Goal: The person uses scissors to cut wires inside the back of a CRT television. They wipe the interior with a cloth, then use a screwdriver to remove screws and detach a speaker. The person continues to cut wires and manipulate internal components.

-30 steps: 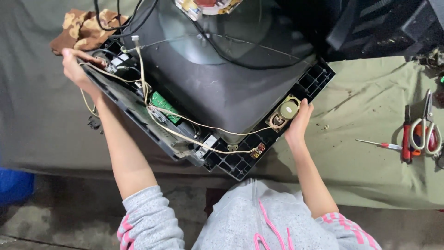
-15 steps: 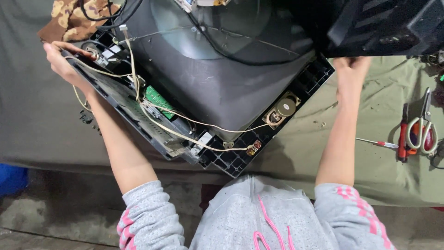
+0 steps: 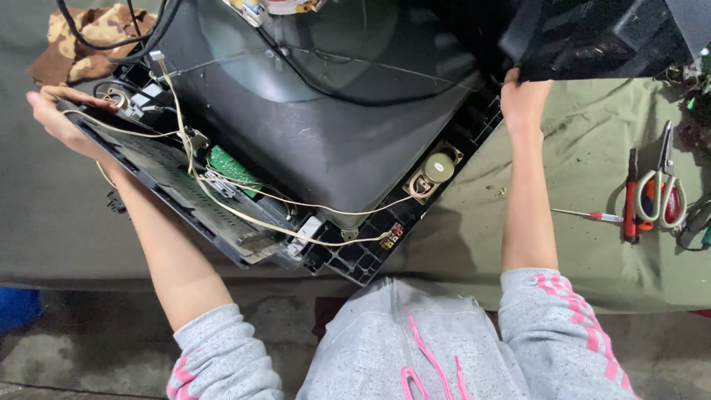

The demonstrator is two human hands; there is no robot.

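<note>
- Head view: opened old television set (image 3: 318, 126), back cover off, lying screen-down and skewed on an olive-green cloth (image 3: 578, 244) over the table
- Left hand (image 3: 63, 122) clasped around the black frame's far-left corner, fingers curled over the edge beside pale wires (image 3: 222, 207)
- Right hand (image 3: 524, 100) gripping the frame's right edge, fingertips hidden under a dark cover (image 3: 592, 37)
- Round speaker (image 3: 437, 169) and green circuit board (image 3: 229, 167) exposed along the lower frame
- Scissors (image 3: 663, 189) and a red-handled screwdriver (image 3: 592, 216) well apart on the right; patterned rag (image 3: 81, 33) at top left
</note>
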